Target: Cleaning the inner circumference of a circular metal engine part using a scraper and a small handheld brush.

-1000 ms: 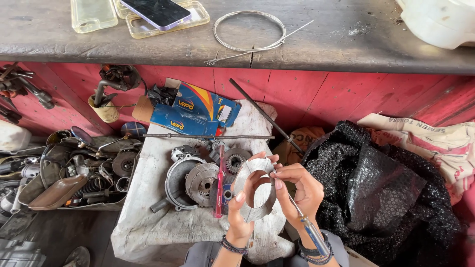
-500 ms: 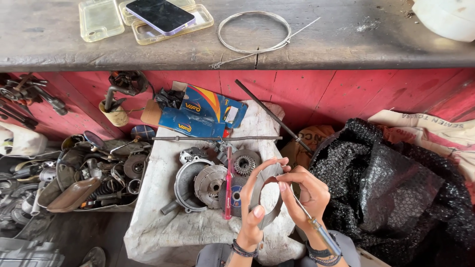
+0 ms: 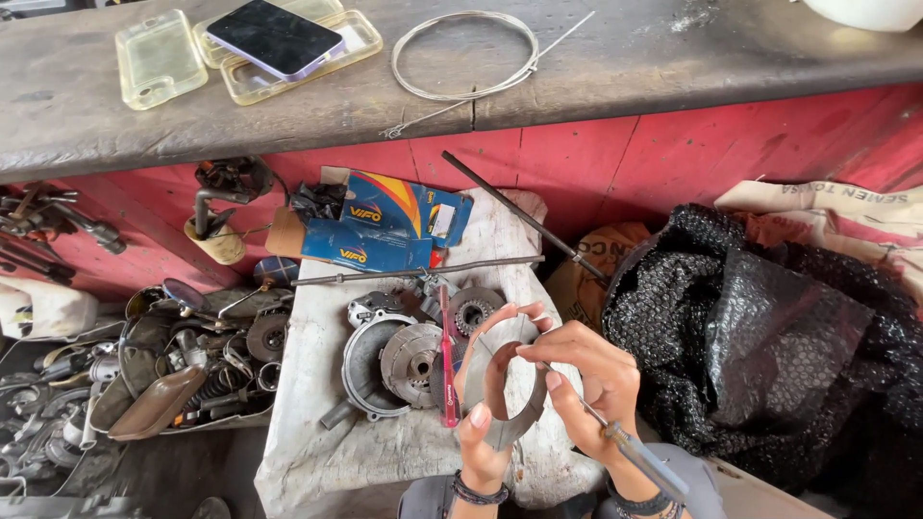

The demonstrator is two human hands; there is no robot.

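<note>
My left hand [image 3: 479, 434] grips a grey curved metal band [image 3: 519, 415], shaped like a half ring, from below, with the thumb on its lower edge. My right hand [image 3: 586, 380] holds a thin screwdriver [image 3: 630, 452] with a clear handle, and its fingertips rest on the band's upper right end. Both hands hover over a dirty white cloth [image 3: 317, 423]. On the cloth lie a round metal housing [image 3: 370, 365], a clutch-like disc [image 3: 411, 363], a small gear [image 3: 475, 309] and a red-handled tool [image 3: 447, 370].
A blue and orange box [image 3: 385, 231] and two long rods [image 3: 519, 213] lie at the cloth's far end. A tray of scrap parts [image 3: 183, 375] is left, black bubble wrap [image 3: 769, 346] right. The wooden bench [image 3: 673, 58] carries a phone [image 3: 274, 37], clear cases and a wire coil [image 3: 466, 53].
The view has shifted slightly, so the hands sit a little further right. Both hands keep hold of the band and turn it a little.
</note>
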